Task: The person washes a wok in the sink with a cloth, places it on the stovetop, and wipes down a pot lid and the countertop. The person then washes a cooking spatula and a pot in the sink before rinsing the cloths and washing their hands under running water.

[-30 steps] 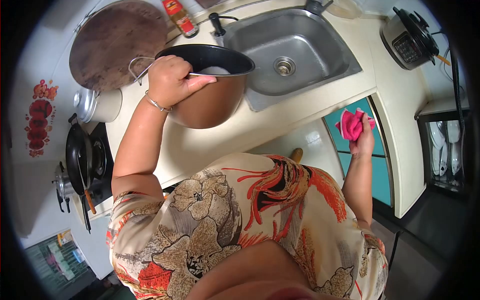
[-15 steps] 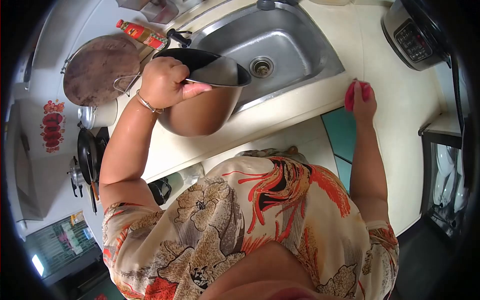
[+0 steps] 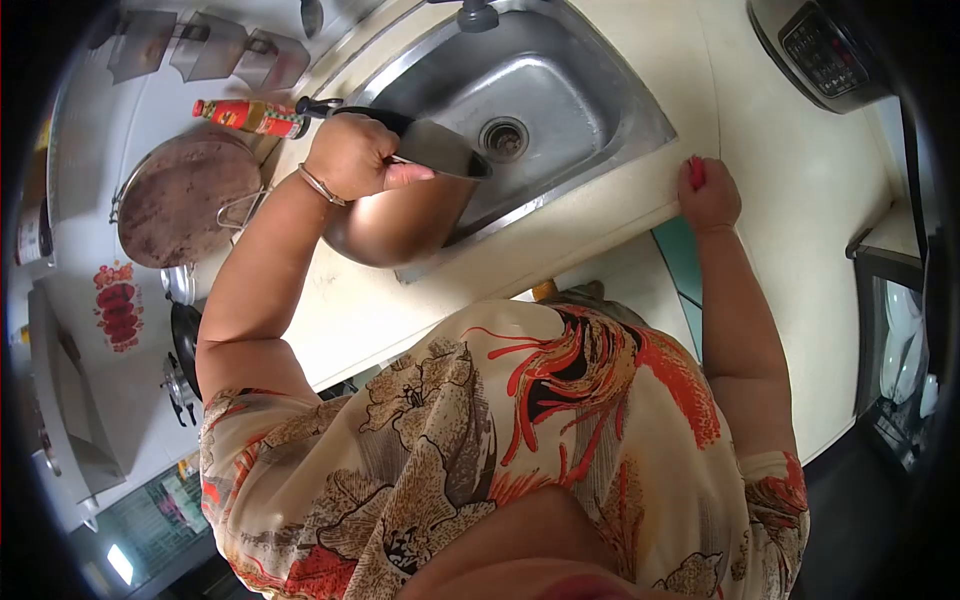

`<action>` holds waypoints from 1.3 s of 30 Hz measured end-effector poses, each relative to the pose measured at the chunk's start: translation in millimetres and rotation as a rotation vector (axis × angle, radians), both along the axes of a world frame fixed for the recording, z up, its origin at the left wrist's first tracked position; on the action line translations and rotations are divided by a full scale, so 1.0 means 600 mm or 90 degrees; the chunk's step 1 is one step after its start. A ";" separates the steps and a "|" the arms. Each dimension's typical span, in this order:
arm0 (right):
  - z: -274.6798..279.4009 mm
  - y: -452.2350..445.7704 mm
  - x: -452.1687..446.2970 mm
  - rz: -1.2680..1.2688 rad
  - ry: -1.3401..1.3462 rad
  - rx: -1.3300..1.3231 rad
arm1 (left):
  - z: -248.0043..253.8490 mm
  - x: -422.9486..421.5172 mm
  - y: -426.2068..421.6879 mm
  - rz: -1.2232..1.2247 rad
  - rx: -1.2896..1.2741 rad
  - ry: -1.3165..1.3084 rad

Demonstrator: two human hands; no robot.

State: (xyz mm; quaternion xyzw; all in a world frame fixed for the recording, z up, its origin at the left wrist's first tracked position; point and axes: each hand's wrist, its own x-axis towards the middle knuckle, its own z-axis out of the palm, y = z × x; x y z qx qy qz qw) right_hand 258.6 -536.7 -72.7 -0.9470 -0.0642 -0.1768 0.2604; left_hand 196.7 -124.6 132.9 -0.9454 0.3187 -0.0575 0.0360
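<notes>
My left hand (image 3: pixel 355 160) is closed around the rim of a copper-coloured inner pot (image 3: pixel 390 230) with a dark inside. The pot tilts over the front left corner of the metal sink (image 3: pixel 560 185), its mouth facing the basin. Its bottom looks slightly blurred. On the counter right of the sink, my right hand (image 3: pixel 714 200) makes a fist round a red cloth (image 3: pixel 696 171). Only a small bit of the cloth shows above the fingers; the rest is hidden in the hand.
A red-labelled sauce bottle (image 3: pixel 250 117) and a round brown board (image 3: pixel 188 197) stand left of the sink. The tap (image 3: pixel 477 15) is at its back. An electric cooker (image 3: pixel 820 55) sits at the far right, with a dish rack (image 3: pixel 895 350) nearer me.
The view has shifted a little. The pot's mouth has tipped further toward the sink in my left hand. My right hand has closed more tightly, so less of the red cloth shows.
</notes>
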 end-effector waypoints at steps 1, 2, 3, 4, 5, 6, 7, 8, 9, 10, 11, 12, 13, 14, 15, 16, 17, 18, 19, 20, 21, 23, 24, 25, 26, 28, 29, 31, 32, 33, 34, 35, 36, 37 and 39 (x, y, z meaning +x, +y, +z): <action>0.000 -0.001 0.002 -0.001 0.011 -0.006 | -0.004 0.007 -0.001 -0.002 0.009 0.016; 0.002 -0.002 0.003 -0.007 0.012 -0.004 | -0.006 0.012 -0.003 0.000 0.015 0.028; 0.006 0.001 -0.001 -0.002 0.022 0.009 | -0.009 0.016 0.000 -0.005 0.016 0.030; 0.006 0.000 -0.001 0.003 0.033 0.021 | -0.013 0.022 0.001 -0.017 0.006 0.037; 0.004 -0.001 -0.001 -0.001 0.035 0.021 | -0.016 0.027 0.002 -0.028 -0.004 0.045; 0.002 -0.002 0.002 0.006 0.031 0.014 | -0.018 0.032 0.003 -0.031 -0.005 0.046; 0.002 -0.003 0.003 0.013 0.028 0.006 | -0.019 0.037 0.004 -0.037 0.003 0.050; 0.003 -0.002 0.003 0.010 0.029 0.005 | -0.021 0.041 0.005 -0.043 0.011 0.055; 0.006 -0.001 0.003 0.013 0.023 0.011 | -0.023 0.045 0.004 -0.046 0.009 0.056; 0.008 0.001 0.001 0.016 0.017 0.018 | -0.023 0.047 0.005 -0.046 0.021 0.066; 0.007 0.001 0.002 0.013 0.018 0.017 | -0.023 0.052 0.003 -0.046 0.033 0.075; 0.004 0.000 0.003 0.017 0.008 0.021 | -0.024 0.057 0.001 -0.049 0.032 0.075; 0.004 0.000 0.003 0.020 -0.002 0.026 | -0.024 0.061 0.000 -0.043 0.053 0.089; 0.005 0.000 0.004 0.017 -0.001 0.025 | -0.025 0.065 -0.002 -0.037 0.075 0.101; 0.007 0.001 0.004 0.020 0.001 0.022 | -0.027 0.070 -0.003 -0.040 0.074 0.103; 0.010 0.001 0.004 0.022 0.004 0.019 | -0.029 0.075 -0.003 -0.051 0.063 0.108; 0.010 0.002 0.002 0.021 0.006 0.020 | -0.030 0.077 -0.003 -0.062 0.054 0.113; 0.009 0.002 0.001 0.025 -0.002 0.008 | -0.029 0.080 -0.004 -0.065 0.054 0.116; 0.009 0.002 0.001 0.029 -0.010 -0.003 | -0.027 0.083 -0.006 -0.046 0.092 0.129; 0.009 0.001 0.001 0.026 -0.008 -0.003 | -0.025 0.087 -0.009 -0.028 0.130 0.141; 0.010 0.002 -0.001 0.027 -0.009 0.009 | -0.023 0.091 -0.012 -0.031 0.131 0.143; 0.011 0.002 -0.003 0.025 -0.007 0.020 | -0.020 0.099 -0.018 -0.011 0.159 0.186; 0.011 0.002 -0.003 0.022 0.002 0.019 | -0.018 0.103 -0.022 -0.014 0.159 0.188; 0.012 0.002 -0.003 0.021 0.011 0.018 | -0.018 0.109 -0.027 -0.016 0.179 0.206; 0.013 0.003 -0.002 0.020 0.012 0.017 | -0.017 0.115 -0.033 -0.017 0.199 0.225; 0.017 0.006 0.000 0.013 0.011 0.006 | -0.018 0.128 -0.053 -0.022 0.222 0.251; 0.016 0.005 0.001 0.013 0.011 0.005 | -0.019 0.134 -0.064 -0.026 0.245 0.276; 0.015 0.004 0.003 0.016 0.023 -0.017 | -0.024 0.143 -0.083 -0.069 0.198 0.256; 0.017 0.005 0.003 0.017 0.025 -0.017 | -0.027 0.148 -0.094 -0.106 0.199 0.261; 0.022 0.006 0.003 0.011 0.035 -0.020 | -0.029 0.152 -0.104 -0.143 0.200 0.266; 0.024 0.008 0.002 0.005 0.044 -0.023 | -0.031 0.155 -0.113 -0.158 0.202 0.283; 0.022 0.008 0.002 0.005 0.045 -0.022 | -0.030 0.157 -0.121 -0.158 0.203 0.284; 0.019 0.008 0.003 0.002 0.040 -0.015 | -0.028 0.157 -0.128 -0.155 0.225 0.306; 0.018 0.008 0.004 -0.001 0.034 -0.008 | -0.026 0.157 -0.132 -0.153 0.248 0.327; 0.015 0.007 0.006 0.001 0.031 -0.004 | -0.023 0.153 -0.126 -0.149 0.240 0.322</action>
